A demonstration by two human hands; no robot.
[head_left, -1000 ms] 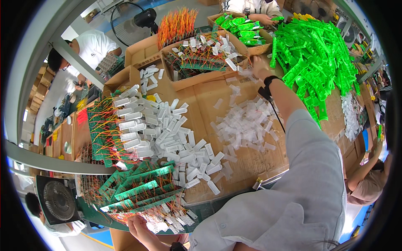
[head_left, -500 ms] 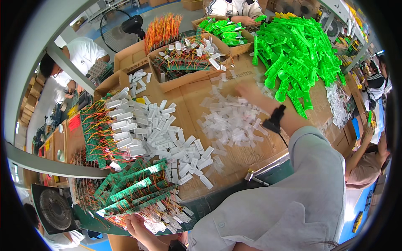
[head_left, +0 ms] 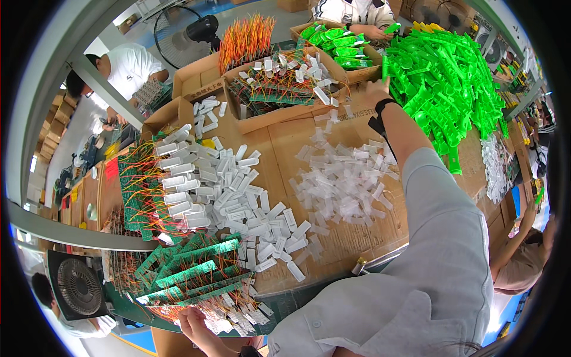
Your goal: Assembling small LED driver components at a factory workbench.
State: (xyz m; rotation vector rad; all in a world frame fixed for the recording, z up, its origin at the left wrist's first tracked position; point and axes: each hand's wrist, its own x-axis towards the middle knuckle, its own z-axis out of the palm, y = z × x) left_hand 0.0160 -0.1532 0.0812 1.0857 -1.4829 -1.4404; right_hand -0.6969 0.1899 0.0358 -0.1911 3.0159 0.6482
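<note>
Presently the right hand (head_left: 373, 94) is reaching, fingers unreadable, toward the green plastic parts (head_left: 443, 77); left hand (head_left: 193, 321) is clutching circuit boards (head_left: 190, 279); best steadying that stack.

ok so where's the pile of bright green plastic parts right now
In the head view the pile of bright green plastic parts lies at the table's far right, just beyond the outstretched right hand, beside the cardboard box of circuit boards.
</note>
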